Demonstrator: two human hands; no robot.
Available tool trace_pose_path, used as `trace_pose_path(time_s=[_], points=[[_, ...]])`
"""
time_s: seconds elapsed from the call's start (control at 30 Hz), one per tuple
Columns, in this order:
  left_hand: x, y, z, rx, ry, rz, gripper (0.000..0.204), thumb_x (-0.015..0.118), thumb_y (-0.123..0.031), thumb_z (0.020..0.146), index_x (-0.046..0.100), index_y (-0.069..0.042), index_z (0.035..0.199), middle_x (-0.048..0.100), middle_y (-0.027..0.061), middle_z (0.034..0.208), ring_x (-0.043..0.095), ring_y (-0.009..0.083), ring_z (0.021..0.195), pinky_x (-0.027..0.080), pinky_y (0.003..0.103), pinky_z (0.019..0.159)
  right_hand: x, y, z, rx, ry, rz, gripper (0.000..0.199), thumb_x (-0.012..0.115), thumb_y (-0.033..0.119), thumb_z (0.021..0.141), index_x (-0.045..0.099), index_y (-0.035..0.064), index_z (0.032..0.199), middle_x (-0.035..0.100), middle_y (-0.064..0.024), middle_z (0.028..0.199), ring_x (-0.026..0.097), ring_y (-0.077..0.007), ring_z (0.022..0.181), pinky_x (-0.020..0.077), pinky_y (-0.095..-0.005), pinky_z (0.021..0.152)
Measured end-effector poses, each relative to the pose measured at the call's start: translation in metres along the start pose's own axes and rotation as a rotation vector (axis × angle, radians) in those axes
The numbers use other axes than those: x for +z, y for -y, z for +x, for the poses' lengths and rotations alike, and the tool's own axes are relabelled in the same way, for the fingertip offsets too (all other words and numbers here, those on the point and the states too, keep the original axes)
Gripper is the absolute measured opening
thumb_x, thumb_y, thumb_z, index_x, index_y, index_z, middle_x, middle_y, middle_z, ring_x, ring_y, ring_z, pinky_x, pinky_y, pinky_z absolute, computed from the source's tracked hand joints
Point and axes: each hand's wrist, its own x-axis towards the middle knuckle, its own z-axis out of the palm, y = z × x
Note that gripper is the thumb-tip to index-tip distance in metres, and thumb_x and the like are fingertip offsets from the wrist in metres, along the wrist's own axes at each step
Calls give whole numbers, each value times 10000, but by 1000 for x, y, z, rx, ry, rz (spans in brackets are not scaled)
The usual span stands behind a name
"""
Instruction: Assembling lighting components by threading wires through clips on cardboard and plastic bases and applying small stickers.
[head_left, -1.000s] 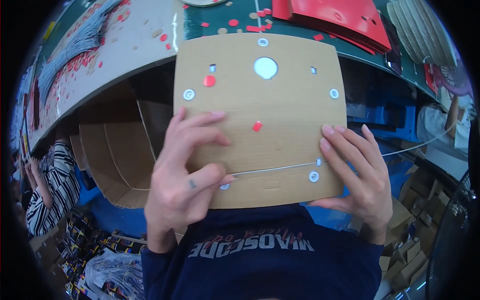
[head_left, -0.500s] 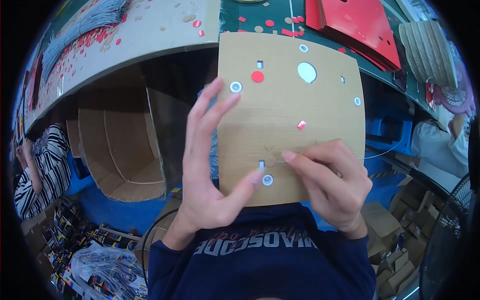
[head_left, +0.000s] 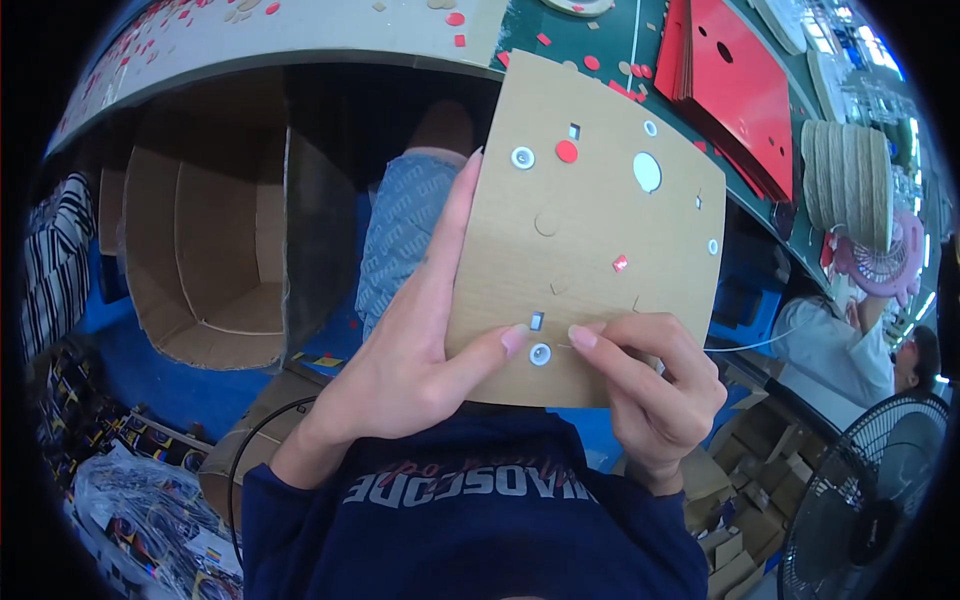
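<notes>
A tan cardboard sheet [head_left: 510, 260] with cut-outs and several white metal-ringed eyelets tilts in front of me. Along its left edge lies my left hand [head_left: 400, 370], closed on it: the thumb presses the face and the fingers run up the edge. My right hand [head_left: 660, 385] is over the lower right part, thumb and index finger pinching the tip of a thin white cord [head_left: 750, 347]. That tip points toward the lowest eyelet [head_left: 540, 354], just beside the left thumb. The cord trails off to the right behind the hand. A red disc [head_left: 567, 151] and a small red scrap [head_left: 620, 263] show on the sheet.
Red punched sheets [head_left: 735, 90] are stacked on the green table beyond, near a large cord spool [head_left: 848, 185]. An open cardboard box [head_left: 215, 230] stands at left. A black fan [head_left: 870, 510] is at lower right. Other people sit at both sides.
My left hand has gone from spread over the sheet to gripping its left edge. The sheet has tilted clockwise. My right hand has moved down, nearer the lowest eyelet. The view has shifted too.
</notes>
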Motion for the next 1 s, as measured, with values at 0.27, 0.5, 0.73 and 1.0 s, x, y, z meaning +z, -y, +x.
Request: trace_pose_path(time_s=[0.27, 0.5, 0.73, 1.0], points=[[10, 0, 8, 38, -63, 23, 988, 589, -30, 810, 71, -22, 1652, 278, 214, 1652, 313, 286, 1519, 238, 395, 1236, -9, 3, 9, -117, 102, -240, 467, 712, -62, 567, 816, 40, 1011, 656, -81, 827, 673, -215, 716, 530, -303, 575], [13, -7, 5, -14, -79, -29, 875, 562, 26, 789, 274, 2, 1615, 340, 215, 1629, 332, 283, 1514, 248, 395, 1235, -21, 3, 15, -242, 238, -325, 523, 727, -36, 532, 818, 57, 1039, 650, -62, 837, 661, -193, 703, 525, -294, 540], [18, -10, 10, -29, -93, -1, 876, 555, 44, 779, 278, 11, 1610, 320, 219, 1645, 304, 282, 1531, 235, 402, 1242, -31, -2, 14, -225, 255, -443, 547, 725, -12, 518, 823, 83, 1048, 625, -46, 828, 646, -177, 689, 512, -288, 527], [22, -6, 9, 30, -164, 71, 877, 585, 55, 770, 335, -42, 1605, 538, 206, 1259, 562, 262, 1154, 438, 371, 1049, -33, -8, 21, -286, 335, -375, 529, 719, 106, 536, 818, 71, 1054, 607, -35, 848, 630, -175, 699, 492, -290, 519]])
